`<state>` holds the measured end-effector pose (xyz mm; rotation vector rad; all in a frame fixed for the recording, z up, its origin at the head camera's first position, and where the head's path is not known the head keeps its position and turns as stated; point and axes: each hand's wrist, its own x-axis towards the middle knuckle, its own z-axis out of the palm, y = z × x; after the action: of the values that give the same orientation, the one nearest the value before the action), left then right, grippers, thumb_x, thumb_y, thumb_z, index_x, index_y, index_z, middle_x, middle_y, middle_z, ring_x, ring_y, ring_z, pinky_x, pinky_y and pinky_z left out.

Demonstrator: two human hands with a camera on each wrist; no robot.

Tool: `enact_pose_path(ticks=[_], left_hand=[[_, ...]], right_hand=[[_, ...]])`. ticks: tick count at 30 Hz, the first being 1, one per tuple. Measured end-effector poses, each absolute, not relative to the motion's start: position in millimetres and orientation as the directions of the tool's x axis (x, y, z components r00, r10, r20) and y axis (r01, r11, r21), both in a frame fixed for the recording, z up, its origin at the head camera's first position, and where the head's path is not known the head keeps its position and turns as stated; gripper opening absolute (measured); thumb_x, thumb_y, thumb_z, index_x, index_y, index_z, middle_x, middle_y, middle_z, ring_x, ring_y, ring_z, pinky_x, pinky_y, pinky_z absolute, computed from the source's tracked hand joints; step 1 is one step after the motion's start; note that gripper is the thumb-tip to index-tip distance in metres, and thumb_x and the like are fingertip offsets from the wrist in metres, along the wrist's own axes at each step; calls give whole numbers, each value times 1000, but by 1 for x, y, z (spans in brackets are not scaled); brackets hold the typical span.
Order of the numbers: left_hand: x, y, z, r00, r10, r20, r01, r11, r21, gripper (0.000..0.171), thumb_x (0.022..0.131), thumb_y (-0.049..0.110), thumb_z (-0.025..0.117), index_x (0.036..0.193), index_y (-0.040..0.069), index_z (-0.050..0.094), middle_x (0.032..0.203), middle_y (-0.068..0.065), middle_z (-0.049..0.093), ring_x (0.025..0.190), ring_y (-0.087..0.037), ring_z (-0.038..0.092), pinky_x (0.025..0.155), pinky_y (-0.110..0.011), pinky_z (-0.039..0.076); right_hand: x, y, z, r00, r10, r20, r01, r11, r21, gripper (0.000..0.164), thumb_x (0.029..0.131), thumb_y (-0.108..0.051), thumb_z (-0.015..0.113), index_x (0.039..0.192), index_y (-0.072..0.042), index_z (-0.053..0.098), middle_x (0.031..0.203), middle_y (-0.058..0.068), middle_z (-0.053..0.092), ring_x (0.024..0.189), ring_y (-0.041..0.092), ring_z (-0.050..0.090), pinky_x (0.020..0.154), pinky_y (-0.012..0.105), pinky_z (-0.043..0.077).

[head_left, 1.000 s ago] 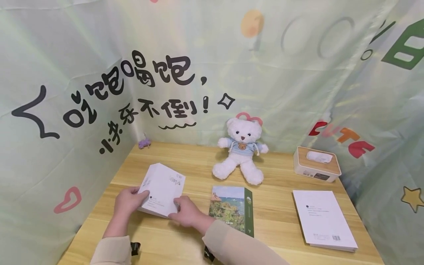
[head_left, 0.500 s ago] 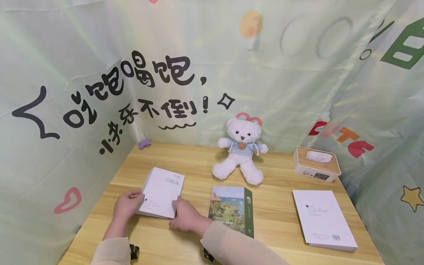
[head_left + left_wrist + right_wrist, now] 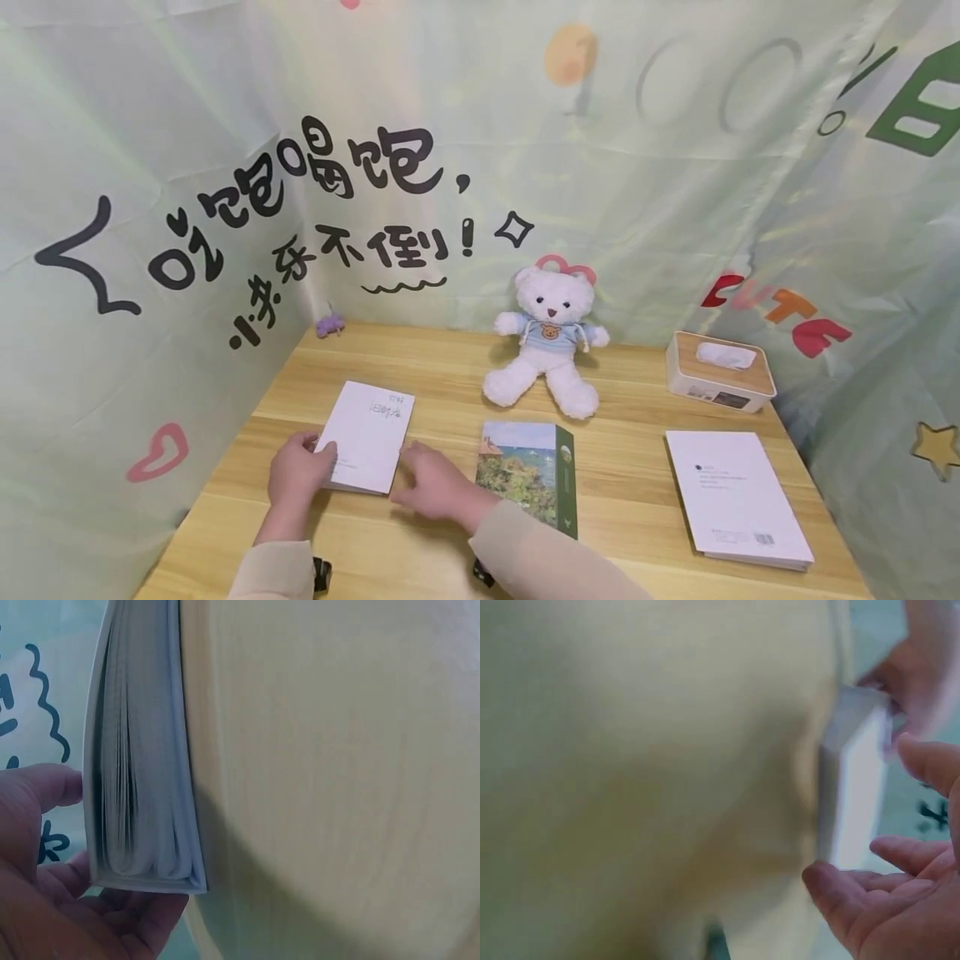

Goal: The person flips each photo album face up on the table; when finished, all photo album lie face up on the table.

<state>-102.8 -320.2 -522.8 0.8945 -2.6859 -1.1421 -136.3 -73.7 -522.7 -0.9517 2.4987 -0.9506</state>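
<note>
A thick white photo album (image 3: 369, 437) with handwritten-style characters on its cover lies on the left part of the table. My left hand (image 3: 298, 473) holds it by the left side, thumb on the cover and fingers around the spine. In the left wrist view the page ends of the album (image 3: 142, 772) show, with the fingers (image 3: 161, 915) against its spine. My right hand (image 3: 442, 487) is just off the album's right edge, its fingers spread and holding nothing. The right wrist view is blurred but shows that hand (image 3: 911, 900) beside the album.
A photo album with a seaside picture (image 3: 517, 467) lies right of my right hand, partly behind the forearm. Another white album (image 3: 738, 500) is at the far right. Behind are a teddy bear (image 3: 551, 342), a tissue box (image 3: 720, 375) and a small purple figure (image 3: 330, 322).
The white album has been lowered from a tilt to lie flatter and squarer on the table. My right hand has let go of its right edge; the left keeps its hold.
</note>
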Motion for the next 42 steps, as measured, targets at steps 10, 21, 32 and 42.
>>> enact_pose_path(ticks=[10,21,32,42], left_hand=[[-105,-303,-521,-838,-546,16,-430,677,597,55,98,25,65,140,-9,56,138,-37,53,124,-58,51,97,-69,44],[-119,-186,-513,-954,-272,124,-142,777,614,57,91,26,80,137,-3,62,144,-28,54,129,-48,56,101,-65,51],[-117,-117,-526,-997,-62,-38,-73,785,615,76,82,35,89,141,-4,62,128,-24,69,110,-42,68,89,-59,58],[-114,-95,-530,-995,5,-96,-51,820,570,65,78,34,90,132,2,72,122,-21,70,95,-34,68,75,-52,59]], right_hand=[[-143,46,-498,-890,-434,138,-386,558,-734,70,95,-22,81,152,3,51,163,27,39,144,50,43,116,62,38],[-134,135,-509,-992,-117,47,-109,598,-794,67,96,-12,79,151,10,48,148,34,53,129,50,58,98,59,56],[-122,145,-525,-992,-122,-42,-47,645,-763,71,88,-18,87,143,14,55,122,31,69,114,44,67,100,60,54],[-118,136,-531,-988,-140,-71,-30,612,-790,68,86,-14,88,139,16,57,111,19,73,100,32,71,84,48,61]])
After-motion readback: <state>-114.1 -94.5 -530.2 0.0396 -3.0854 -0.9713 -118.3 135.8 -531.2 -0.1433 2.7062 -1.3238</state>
